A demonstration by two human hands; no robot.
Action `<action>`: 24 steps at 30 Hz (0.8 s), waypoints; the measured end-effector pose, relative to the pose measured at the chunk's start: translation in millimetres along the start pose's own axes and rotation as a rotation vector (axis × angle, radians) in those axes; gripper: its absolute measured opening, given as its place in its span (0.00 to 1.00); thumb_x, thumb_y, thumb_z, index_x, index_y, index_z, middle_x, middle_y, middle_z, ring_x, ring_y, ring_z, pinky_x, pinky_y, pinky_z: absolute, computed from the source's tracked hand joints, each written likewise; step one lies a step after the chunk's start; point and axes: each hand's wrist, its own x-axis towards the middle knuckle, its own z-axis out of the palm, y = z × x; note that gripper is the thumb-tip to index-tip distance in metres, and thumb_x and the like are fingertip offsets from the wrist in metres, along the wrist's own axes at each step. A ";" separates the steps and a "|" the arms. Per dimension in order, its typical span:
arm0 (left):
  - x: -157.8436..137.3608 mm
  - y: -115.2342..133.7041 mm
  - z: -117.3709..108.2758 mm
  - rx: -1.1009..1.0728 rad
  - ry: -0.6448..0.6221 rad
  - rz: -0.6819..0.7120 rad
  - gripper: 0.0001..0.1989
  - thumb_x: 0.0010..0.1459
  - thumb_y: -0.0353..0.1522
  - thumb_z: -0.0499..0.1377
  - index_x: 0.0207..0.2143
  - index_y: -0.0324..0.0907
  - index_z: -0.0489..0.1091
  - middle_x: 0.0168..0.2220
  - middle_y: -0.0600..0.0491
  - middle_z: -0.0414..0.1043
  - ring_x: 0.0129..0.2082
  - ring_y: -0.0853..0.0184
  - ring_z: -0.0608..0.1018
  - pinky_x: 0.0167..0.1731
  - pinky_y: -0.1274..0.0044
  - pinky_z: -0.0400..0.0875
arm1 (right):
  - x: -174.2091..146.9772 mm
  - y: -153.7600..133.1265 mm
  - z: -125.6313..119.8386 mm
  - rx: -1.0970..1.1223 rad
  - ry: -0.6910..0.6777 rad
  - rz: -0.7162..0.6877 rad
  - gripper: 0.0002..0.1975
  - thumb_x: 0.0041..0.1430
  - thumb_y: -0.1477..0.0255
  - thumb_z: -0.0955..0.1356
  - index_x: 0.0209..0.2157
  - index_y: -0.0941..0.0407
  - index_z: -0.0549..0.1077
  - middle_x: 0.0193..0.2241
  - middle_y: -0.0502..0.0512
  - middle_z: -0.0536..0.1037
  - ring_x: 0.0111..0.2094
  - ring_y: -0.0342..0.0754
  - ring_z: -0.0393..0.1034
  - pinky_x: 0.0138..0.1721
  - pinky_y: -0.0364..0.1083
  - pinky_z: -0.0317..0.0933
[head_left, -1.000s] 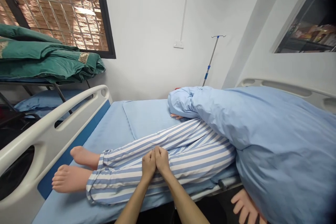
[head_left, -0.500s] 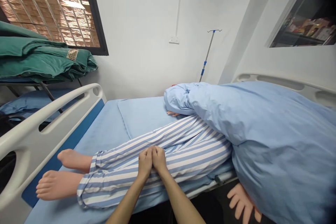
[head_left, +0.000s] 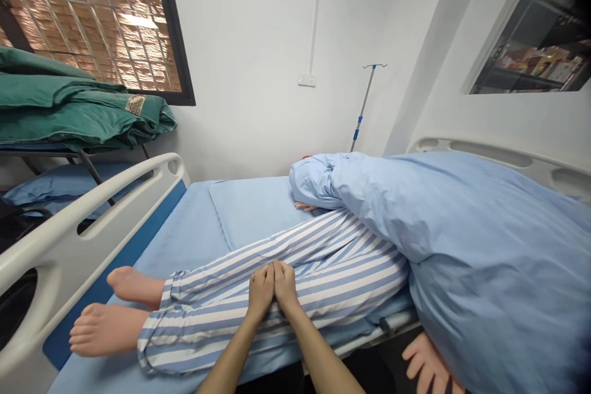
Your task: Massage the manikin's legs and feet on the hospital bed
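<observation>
My left hand point(head_left: 261, 289) and my right hand point(head_left: 284, 283) are side by side, touching, with backs up and fingers curled in. Both look closed, with no object showing in them; their fingertips are hidden. They are over the striped trousers point(head_left: 332, 280) of a mannequin lying on a bed, and the cloth around them shows no pull. To the left, its bare feet point(head_left: 108, 329) stick out of the trouser legs. A light-blue quilt point(head_left: 462, 215) covers its upper body. One mannequin hand point(head_left: 427, 363) hangs over the bed's near side.
A white footboard point(head_left: 115, 197) bounds the bed at left, with a bed rail point(head_left: 498, 154) at the far right. Blue sheet point(head_left: 258, 203) lies beyond the legs. Green folded bedding point(head_left: 83, 111) sits on another bed. An IV pole point(head_left: 363, 104) stands by the wall.
The view has tilted slightly, so everything sits a little lower in the picture. Both hands stay closed together over the trousers.
</observation>
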 end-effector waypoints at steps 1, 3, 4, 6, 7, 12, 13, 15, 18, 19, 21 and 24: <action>0.6 0.6 -0.2 -0.002 0.001 0.002 0.17 0.51 0.37 0.43 0.16 0.39 0.61 0.18 0.55 0.63 0.21 0.72 0.63 0.25 0.80 0.53 | 1.5 -2.3 -0.8 0.004 -0.013 0.001 0.16 0.52 0.68 0.56 0.14 0.59 0.59 0.14 0.47 0.60 0.18 0.39 0.51 0.19 0.39 0.46; 1.7 1.5 -0.5 -0.012 -0.001 0.009 0.17 0.51 0.37 0.43 0.16 0.39 0.61 0.17 0.55 0.63 0.21 0.72 0.63 0.24 0.80 0.53 | 5.6 -8.8 -4.0 -0.002 -0.041 -0.011 0.17 0.52 0.67 0.56 0.14 0.59 0.58 0.13 0.46 0.58 0.18 0.38 0.50 0.19 0.38 0.46; 2.1 1.5 -0.3 -0.017 0.000 0.009 0.17 0.51 0.37 0.43 0.16 0.39 0.61 0.17 0.55 0.63 0.21 0.73 0.62 0.24 0.81 0.53 | 8.1 -12.3 -6.1 -0.014 -0.052 -0.027 0.17 0.52 0.67 0.56 0.13 0.58 0.57 0.13 0.46 0.57 0.18 0.38 0.49 0.19 0.38 0.45; 2.3 0.7 0.3 -0.020 0.001 0.003 0.18 0.52 0.37 0.43 0.16 0.38 0.61 0.16 0.56 0.61 0.20 0.73 0.61 0.23 0.81 0.52 | 12.5 -17.3 -10.4 -0.048 -0.079 -0.070 0.17 0.52 0.67 0.56 0.13 0.58 0.57 0.13 0.45 0.55 0.18 0.38 0.48 0.19 0.38 0.45; 2.1 0.1 0.6 -0.021 0.003 -0.001 0.18 0.52 0.37 0.43 0.15 0.38 0.61 0.16 0.56 0.60 0.20 0.73 0.61 0.23 0.81 0.52 | 13.9 -17.8 -12.1 -0.072 -0.091 -0.088 0.18 0.53 0.67 0.56 0.14 0.59 0.57 0.13 0.45 0.55 0.18 0.38 0.48 0.19 0.38 0.44; 0.8 -1.4 1.0 -0.136 0.045 -0.038 0.17 0.50 0.39 0.45 0.16 0.38 0.62 0.17 0.56 0.63 0.21 0.72 0.64 0.24 0.81 0.55 | 7.7 -1.3 -11.2 -0.338 -0.105 -0.114 0.18 0.54 0.68 0.55 0.15 0.58 0.62 0.14 0.49 0.64 0.19 0.39 0.54 0.21 0.40 0.43; 1.2 -1.1 1.1 -0.174 0.049 -0.051 0.17 0.50 0.39 0.45 0.17 0.38 0.62 0.18 0.55 0.64 0.21 0.72 0.64 0.24 0.80 0.56 | 5.5 2.4 -10.2 -0.385 -0.107 -0.119 0.18 0.55 0.68 0.55 0.16 0.58 0.63 0.15 0.50 0.65 0.19 0.40 0.55 0.22 0.40 0.43; 3.4 0.8 1.9 -0.231 0.050 -0.075 0.17 0.49 0.39 0.46 0.17 0.38 0.62 0.18 0.55 0.64 0.21 0.72 0.64 0.23 0.80 0.56 | 2.9 6.8 -9.0 -0.417 -0.118 -0.128 0.18 0.55 0.68 0.54 0.16 0.58 0.63 0.16 0.51 0.67 0.19 0.40 0.56 0.22 0.40 0.43; 10.3 7.9 4.1 -0.278 0.065 -0.137 0.16 0.48 0.39 0.47 0.15 0.38 0.59 0.15 0.58 0.59 0.18 0.74 0.60 0.20 0.81 0.54 | 3.7 6.8 -10.0 -0.373 -0.128 -0.132 0.20 0.56 0.68 0.53 0.15 0.58 0.63 0.15 0.50 0.66 0.18 0.40 0.57 0.21 0.39 0.44; 12.9 11.1 4.9 -0.289 0.075 -0.159 0.16 0.48 0.39 0.47 0.14 0.39 0.57 0.14 0.59 0.56 0.17 0.75 0.59 0.19 0.81 0.53 | 4.5 6.2 -10.7 -0.354 -0.121 -0.133 0.20 0.56 0.67 0.53 0.15 0.58 0.62 0.14 0.50 0.65 0.18 0.40 0.57 0.21 0.39 0.44; 16.3 17.0 6.2 -0.310 0.090 -0.174 0.16 0.48 0.39 0.48 0.13 0.39 0.55 0.13 0.60 0.53 0.16 0.76 0.57 0.19 0.81 0.52 | 5.8 5.3 -11.9 -0.328 -0.104 -0.132 0.21 0.57 0.67 0.52 0.15 0.58 0.62 0.14 0.49 0.65 0.18 0.40 0.56 0.21 0.39 0.44; 14.4 18.8 7.2 -0.310 0.096 -0.154 0.16 0.47 0.39 0.48 0.13 0.39 0.56 0.13 0.59 0.55 0.17 0.75 0.58 0.20 0.81 0.53 | 5.1 6.3 -12.3 -0.332 -0.088 -0.138 0.21 0.57 0.67 0.52 0.15 0.58 0.62 0.14 0.50 0.65 0.18 0.40 0.57 0.21 0.39 0.45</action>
